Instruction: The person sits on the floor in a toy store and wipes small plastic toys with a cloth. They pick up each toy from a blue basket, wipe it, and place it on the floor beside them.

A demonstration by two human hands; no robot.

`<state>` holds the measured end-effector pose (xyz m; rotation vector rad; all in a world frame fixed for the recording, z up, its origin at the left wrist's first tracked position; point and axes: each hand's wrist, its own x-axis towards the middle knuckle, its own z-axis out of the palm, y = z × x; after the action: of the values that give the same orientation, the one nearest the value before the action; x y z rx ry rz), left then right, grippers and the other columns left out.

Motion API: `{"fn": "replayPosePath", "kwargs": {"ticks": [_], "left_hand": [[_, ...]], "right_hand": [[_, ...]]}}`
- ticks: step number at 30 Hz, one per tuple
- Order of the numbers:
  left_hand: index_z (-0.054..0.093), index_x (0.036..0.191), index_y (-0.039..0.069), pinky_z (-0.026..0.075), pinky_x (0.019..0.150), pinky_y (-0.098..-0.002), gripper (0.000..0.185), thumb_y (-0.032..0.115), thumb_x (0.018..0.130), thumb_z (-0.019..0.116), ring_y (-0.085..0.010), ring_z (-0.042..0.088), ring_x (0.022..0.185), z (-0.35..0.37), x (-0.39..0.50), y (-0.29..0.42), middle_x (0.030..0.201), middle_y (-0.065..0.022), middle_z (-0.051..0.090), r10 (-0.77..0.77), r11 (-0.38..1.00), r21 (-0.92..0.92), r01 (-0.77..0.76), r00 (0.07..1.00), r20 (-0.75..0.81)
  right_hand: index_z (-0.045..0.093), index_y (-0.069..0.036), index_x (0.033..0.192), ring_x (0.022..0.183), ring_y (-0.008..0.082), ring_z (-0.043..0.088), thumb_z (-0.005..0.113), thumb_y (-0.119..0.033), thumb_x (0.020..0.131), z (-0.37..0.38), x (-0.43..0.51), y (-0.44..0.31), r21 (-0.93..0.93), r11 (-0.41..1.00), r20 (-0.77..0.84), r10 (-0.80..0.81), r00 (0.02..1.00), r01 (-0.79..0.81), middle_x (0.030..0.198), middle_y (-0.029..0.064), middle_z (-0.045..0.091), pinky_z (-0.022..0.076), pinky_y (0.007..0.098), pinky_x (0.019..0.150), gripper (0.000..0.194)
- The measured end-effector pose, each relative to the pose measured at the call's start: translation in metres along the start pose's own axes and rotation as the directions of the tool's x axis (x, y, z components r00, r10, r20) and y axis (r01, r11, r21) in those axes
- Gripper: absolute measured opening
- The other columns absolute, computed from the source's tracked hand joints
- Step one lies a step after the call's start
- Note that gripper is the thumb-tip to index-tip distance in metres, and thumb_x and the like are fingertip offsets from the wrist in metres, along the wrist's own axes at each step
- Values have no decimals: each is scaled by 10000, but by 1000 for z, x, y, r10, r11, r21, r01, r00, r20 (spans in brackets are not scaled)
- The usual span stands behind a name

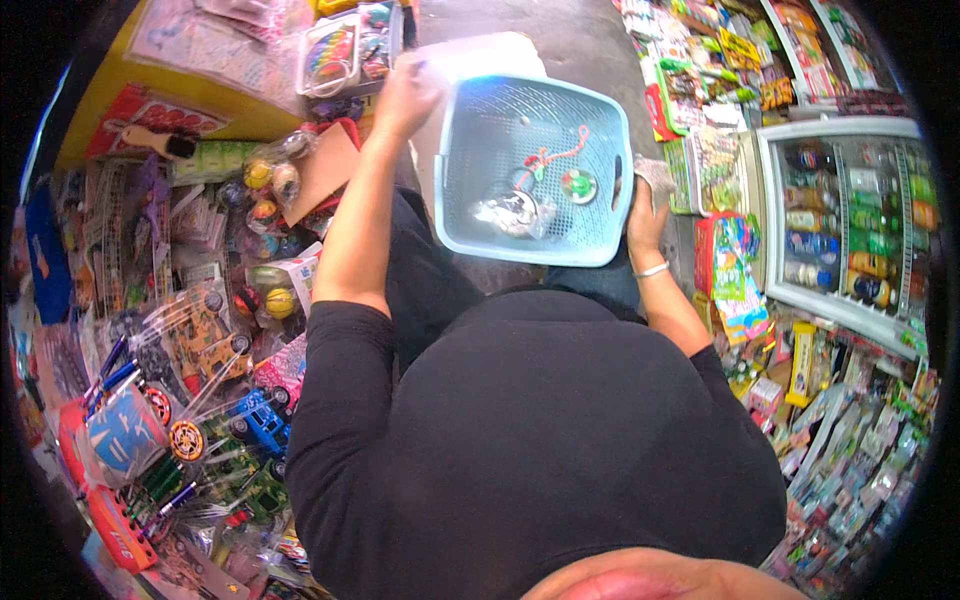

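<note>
A light-blue plastic basket (533,88) with perforated walls is tilted in front of my body. In it lie a clear round capsule with something green inside (580,186), a pink cord (564,154) and a crumpled clear plastic bag with a dark and white item (516,213). My right hand (646,217) is against the basket's right side, by its handle slot, with a greyish cloth (657,180) in its fingers. Motion blurs my left hand (409,96) near the basket's far left corner; its grip is unclear. A bright white object (487,52) lies just beyond the basket.
Packaged toys, including a blue toy car (259,422) and a camouflage toy truck (210,334), crowd the left side. Snack packets (705,67) and a glass-door drinks fridge (844,217) line the right. A white tray (330,56) of colourful items stands at upper left.
</note>
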<state>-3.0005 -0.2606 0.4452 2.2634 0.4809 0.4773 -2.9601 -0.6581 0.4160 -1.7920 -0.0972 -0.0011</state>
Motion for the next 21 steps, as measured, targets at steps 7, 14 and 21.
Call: {"fn": "replayPosePath", "kwargs": {"ticks": [7, 14, 21], "left_hand": [[592, 1096, 22, 504, 757, -283, 312, 43, 793, 663, -174, 626, 891, -36, -44, 100, 985, -108, 641, 260, 918, -312, -245, 966, 7], [514, 1193, 135, 465, 885, -420, 596, 280, 657, 732, -316, 541, 1077, -11, -100, 155, 1117, -134, 526, 187, 863, 135, -486, 558, 809], [497, 1211, 129, 457, 890, -405, 628, 271, 650, 743, -335, 548, 1062, 8, -102, 141, 1087, -171, 539, 60, 898, 206, -389, 572, 818]], "right_hand": [[548, -17, 1204, 1172, 301, 500, 583, -332, 876, 1, 6, 4, -165, 986, -55, -10, 998, 0, 1243, 178, 545, 373, 389, 975, 456], [576, 56, 1127, 1097, 259, 559, 619, -242, 869, 4, 1, -1, 72, 994, -16, -79, 997, 80, 1151, 176, 602, 412, 353, 924, 396], [558, 73, 1107, 1099, 263, 549, 630, -291, 860, 2, -3, 4, 69, 993, -46, 100, 994, -96, 1152, 188, 591, 397, 365, 943, 446]]}}
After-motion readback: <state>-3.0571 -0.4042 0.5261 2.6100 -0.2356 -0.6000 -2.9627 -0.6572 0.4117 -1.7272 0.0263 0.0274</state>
